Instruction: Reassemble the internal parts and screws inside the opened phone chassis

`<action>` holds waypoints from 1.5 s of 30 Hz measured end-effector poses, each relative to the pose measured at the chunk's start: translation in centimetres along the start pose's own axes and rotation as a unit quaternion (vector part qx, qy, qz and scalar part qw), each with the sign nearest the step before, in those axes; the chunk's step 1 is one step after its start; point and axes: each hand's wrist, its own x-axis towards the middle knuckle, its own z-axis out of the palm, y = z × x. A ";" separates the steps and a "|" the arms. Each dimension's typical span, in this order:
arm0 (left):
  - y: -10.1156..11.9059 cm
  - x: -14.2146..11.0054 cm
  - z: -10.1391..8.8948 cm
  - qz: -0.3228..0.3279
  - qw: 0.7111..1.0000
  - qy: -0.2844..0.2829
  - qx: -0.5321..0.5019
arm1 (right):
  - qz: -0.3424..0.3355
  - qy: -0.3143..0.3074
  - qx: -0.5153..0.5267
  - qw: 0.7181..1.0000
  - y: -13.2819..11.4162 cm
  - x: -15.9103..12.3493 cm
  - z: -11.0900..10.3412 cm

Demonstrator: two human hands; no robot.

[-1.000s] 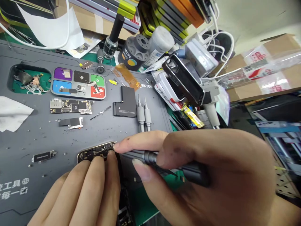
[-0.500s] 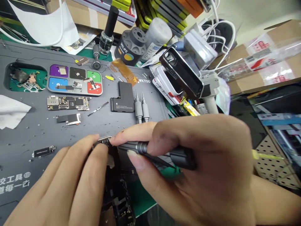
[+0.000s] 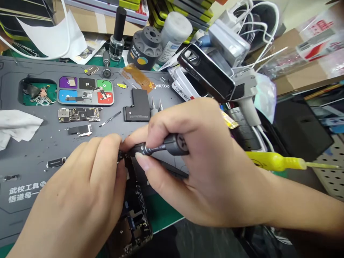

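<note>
My right hand (image 3: 193, 143) is wrapped round a dark grey screwdriver (image 3: 158, 147), whose capped end faces right. Its tip side points left, to the upper end of an opened phone frame (image 3: 134, 229), and is hidden near the fingers. Below the screwdriver, a thin dark pointed tool (image 3: 172, 168), perhaps tweezers, also lies in the right hand. My left hand (image 3: 80, 182) is closed on the frame's upper end, fingers bent together and thumb tucked below. What small part lies between the fingertips of both hands, I cannot make out.
On the grey mat (image 3: 24, 143) lie a logic board (image 3: 80, 114), a black battery (image 3: 138, 105), a coloured parts tray (image 3: 86, 104) and a speaker-like module (image 3: 56, 162). Behind stand bottles and a phone case (image 3: 206, 71). A yellow-handled tool (image 3: 276, 161) sits beyond my right forearm.
The view has shifted, showing more on the right. My left fingers have curled in, with the thumb now visible. My right hand has turned, so the screwdriver's end cap shows more.
</note>
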 end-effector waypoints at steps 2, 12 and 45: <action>0.4 0.7 -0.1 0.035 0.998 -0.007 0.045 | 0.001 0.002 -0.011 1.000 0.0 0.1 0.0; 1.7 2.0 0.1 0.068 0.994 0.012 0.088 | -0.001 -0.021 0.009 1.000 0.0 0.2 -0.2; 0.0 2.8 -2.0 0.135 0.983 -0.055 0.111 | 0.081 -0.066 0.097 0.990 0.4 0.4 -1.2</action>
